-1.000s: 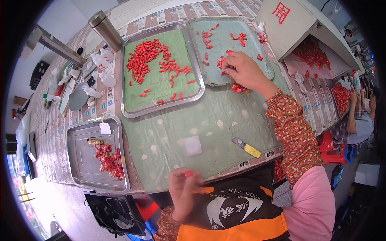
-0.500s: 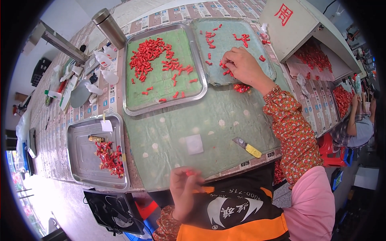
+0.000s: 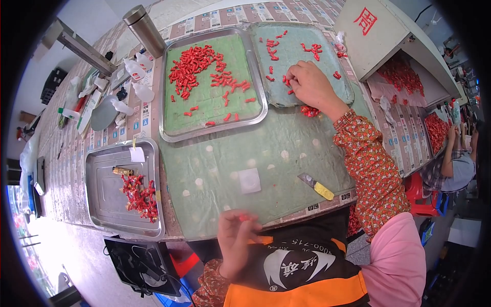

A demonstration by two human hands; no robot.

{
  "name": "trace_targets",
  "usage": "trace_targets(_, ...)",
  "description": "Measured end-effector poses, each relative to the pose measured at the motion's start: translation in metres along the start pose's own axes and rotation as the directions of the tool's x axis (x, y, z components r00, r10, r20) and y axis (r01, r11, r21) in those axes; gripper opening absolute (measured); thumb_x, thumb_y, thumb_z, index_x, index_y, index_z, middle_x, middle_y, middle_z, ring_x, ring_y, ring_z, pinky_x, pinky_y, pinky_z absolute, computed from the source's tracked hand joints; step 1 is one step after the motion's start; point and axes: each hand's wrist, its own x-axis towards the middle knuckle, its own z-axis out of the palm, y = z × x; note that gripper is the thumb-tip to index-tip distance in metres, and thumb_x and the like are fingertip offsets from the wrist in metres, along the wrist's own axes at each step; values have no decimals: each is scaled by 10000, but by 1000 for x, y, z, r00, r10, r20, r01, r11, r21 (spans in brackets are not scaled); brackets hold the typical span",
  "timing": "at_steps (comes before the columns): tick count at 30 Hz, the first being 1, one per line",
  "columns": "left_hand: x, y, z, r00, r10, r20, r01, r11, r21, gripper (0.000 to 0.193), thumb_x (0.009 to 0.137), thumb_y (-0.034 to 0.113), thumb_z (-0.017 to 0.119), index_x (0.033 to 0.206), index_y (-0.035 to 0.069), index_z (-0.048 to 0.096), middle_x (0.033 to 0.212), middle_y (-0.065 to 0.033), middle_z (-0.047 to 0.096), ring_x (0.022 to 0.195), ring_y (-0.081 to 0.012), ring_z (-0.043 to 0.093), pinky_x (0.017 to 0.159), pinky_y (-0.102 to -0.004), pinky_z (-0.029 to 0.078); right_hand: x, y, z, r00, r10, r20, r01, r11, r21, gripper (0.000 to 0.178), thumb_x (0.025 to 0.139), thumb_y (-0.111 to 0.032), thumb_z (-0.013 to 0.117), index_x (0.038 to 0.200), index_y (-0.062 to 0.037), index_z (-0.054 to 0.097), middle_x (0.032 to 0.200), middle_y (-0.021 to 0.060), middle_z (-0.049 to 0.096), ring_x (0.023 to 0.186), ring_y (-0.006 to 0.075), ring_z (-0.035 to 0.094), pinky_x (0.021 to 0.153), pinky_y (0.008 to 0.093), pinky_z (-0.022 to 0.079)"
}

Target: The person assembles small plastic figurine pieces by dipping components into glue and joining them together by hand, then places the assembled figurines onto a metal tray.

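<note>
My left hand (image 3: 234,240) is at the table's near edge, its fingers bent around a small glossy red piece (image 3: 244,218), slightly blurred. My right hand (image 3: 312,84) reaches over the tray lined with pale blue cloth (image 3: 286,51). Its thumb and fingertips are pinched together at a small red piece (image 3: 285,80), mostly hidden by the fingers. More red pieces (image 3: 313,50) lie scattered on that cloth. To the left, a metal tray (image 3: 265,105) lined with green cloth holds a heap of the same red pieces (image 3: 192,69).
A utility knife (image 3: 322,192) and a white square (image 3: 249,180) lie on the green mat (image 3: 204,220). At left is a metal tray (image 3: 102,204) with red-and-gold figures (image 3: 140,199). A steel flask (image 3: 144,31), white bottles (image 3: 134,69) and a box (image 3: 381,46) stand farther back.
The view has shifted slightly. My right hand stays over the blue cloth, its fingertips at the red pieces. My left hand keeps the red piece near the table's edge.
</note>
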Motion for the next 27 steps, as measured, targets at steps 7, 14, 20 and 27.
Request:
trace_targets(7,0,-3,-1,1000,20,15,-20,1000,-1,184,1009,79,516,1173,12,468,1052,-146,618,828,-164,667,558,-247,575,-4,-4,7,991,-135,-18,135,990,43,103,823,-41,615,913,-22,662,895,108,616,914,302,574,819,414,468)
trace_targets(14,0,-5,-2,1000,16,8,-16,1000,-5,190,1007,79,523,1175,10,466,1051,-145,615,835,-166,664,563,-252,581,-2,-10,-2,1000,11,-8,-10,991,132,70,836,-53,602,883,-50,654,889,125,627,916,335,585,813,445,475)
trace_targets(20,0,-4,-2,1000,13,11,-13,1000,4,190,1008,78,520,1176,8,463,1055,-147,611,830,-166,661,564,-252,581,7,-7,-6,998,61,-19,-59,995,84,84,837,-72,590,886,-45,652,877,138,630,903,343,598,790,454,479)
trace_targets(27,-1,-4,-1,1000,21,0,-21,1000,10,193,1007,75,523,1177,7,463,1049,-146,613,830,-164,661,563,-249,580,21,-6,5,999,-30,-36,32,999,42,104,830,-65,612,922,-65,661,883,110,614,889,309,587,779,428,471)
